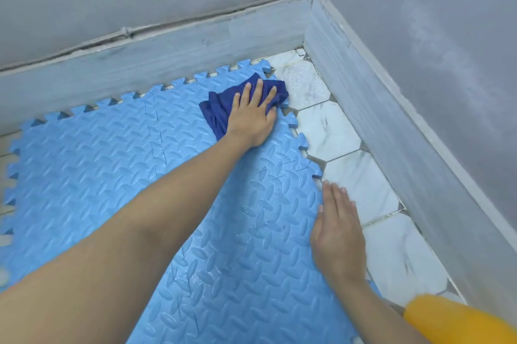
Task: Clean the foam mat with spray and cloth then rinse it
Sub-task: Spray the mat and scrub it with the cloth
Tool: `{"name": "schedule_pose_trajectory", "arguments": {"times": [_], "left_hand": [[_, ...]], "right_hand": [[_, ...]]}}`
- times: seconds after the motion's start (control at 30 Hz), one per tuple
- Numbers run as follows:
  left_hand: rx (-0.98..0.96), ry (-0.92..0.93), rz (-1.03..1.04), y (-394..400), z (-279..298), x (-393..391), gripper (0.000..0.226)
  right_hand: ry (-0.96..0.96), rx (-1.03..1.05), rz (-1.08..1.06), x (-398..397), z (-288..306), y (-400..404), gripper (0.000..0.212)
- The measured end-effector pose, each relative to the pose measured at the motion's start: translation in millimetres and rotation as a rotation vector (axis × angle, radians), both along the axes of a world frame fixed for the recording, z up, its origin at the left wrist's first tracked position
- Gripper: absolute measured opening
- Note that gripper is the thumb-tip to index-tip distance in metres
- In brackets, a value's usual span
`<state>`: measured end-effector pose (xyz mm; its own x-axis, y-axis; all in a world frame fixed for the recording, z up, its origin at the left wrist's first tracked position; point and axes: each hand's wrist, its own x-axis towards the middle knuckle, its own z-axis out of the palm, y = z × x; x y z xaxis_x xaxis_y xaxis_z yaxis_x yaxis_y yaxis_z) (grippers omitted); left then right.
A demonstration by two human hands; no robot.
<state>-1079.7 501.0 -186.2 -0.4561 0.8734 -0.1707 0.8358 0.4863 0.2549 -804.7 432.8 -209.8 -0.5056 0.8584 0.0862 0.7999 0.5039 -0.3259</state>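
Note:
A light blue foam mat [92,164] of interlocking tiles with toothed edges lies on the floor in a room corner. A dark blue cloth [216,108] is bunched at the mat's far right corner. My left hand [253,115] presses flat on the cloth with fingers spread. My right hand [337,229] rests flat and open on the mat's right edge, fingers together, holding nothing. Wet streaks show on the mat near the right hand. No spray bottle is in view.
White marble-look hexagon floor tiles [327,128] run along the mat's right side. Grey skirting [156,61] and grey walls close the corner behind and to the right. A yellow sleeve [458,318] shows at the bottom right.

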Motion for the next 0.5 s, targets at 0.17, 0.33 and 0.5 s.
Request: {"name": "schedule_pose_trajectory", "arguments": {"times": [0.17, 0.33, 0.5], "left_hand": [[0.034, 0.024, -0.384, -114, -3, 53, 0.059], [-0.046, 0.095, -0.754, -276, 8, 113, 0.072], [-0.005, 0.1, -0.471, -245, -1, 83, 0.063]], "right_hand": [[0.076, -0.051, -0.019, -3, 3, -1, 0.052], [0.115, -0.073, -0.011, 2, 0, -1, 0.052], [0.078, -0.164, 0.027, 1, 7, 3, 0.053]]}}
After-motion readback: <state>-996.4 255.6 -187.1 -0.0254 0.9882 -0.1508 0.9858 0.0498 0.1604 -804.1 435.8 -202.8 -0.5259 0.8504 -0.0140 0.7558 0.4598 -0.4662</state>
